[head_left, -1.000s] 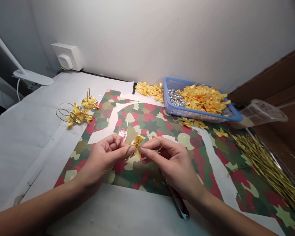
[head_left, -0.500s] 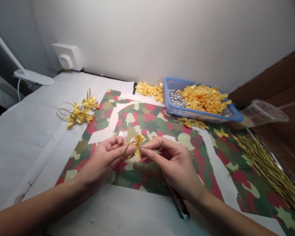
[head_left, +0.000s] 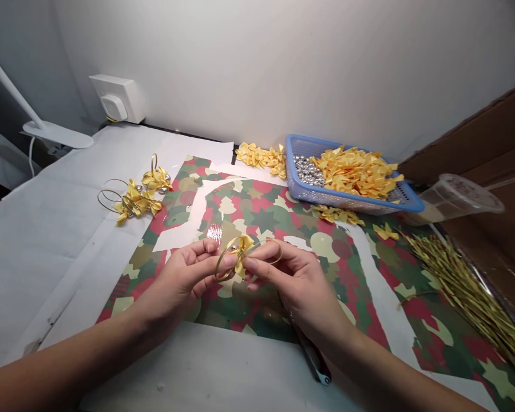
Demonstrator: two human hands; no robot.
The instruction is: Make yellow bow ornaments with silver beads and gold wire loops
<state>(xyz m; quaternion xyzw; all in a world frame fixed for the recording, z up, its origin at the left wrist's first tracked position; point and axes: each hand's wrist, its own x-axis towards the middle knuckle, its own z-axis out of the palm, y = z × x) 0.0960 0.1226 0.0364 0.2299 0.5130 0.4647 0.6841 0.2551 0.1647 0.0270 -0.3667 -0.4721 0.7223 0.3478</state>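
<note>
Between my hands is a yellow ribbon bow (head_left: 243,248) with gold wire loops (head_left: 221,261) beside it. My left hand (head_left: 187,269) pinches the bow and the base of the loops between thumb and fingers. From the other side, my right hand (head_left: 298,274) grips the gold wire (head_left: 278,249) close to the bow, and a curve of this wire arcs over its fingers. A little silver shows behind the bow, perhaps a bell. Below my right wrist lies a dark-handled tool (head_left: 312,355), partly hidden by the hand.
A blue basket (head_left: 347,201) with yellow bows and silver bells stands against the wall. More bows (head_left: 261,159) lie beside it. Finished-looking bow clusters (head_left: 138,200) rest at left. Gold wire stems (head_left: 467,292) and a clear plastic cup (head_left: 455,197) are at right.
My right fingers have shifted slightly, with the lower fingertips now showing under the thumb. The bow has turned a little between my hands.
</note>
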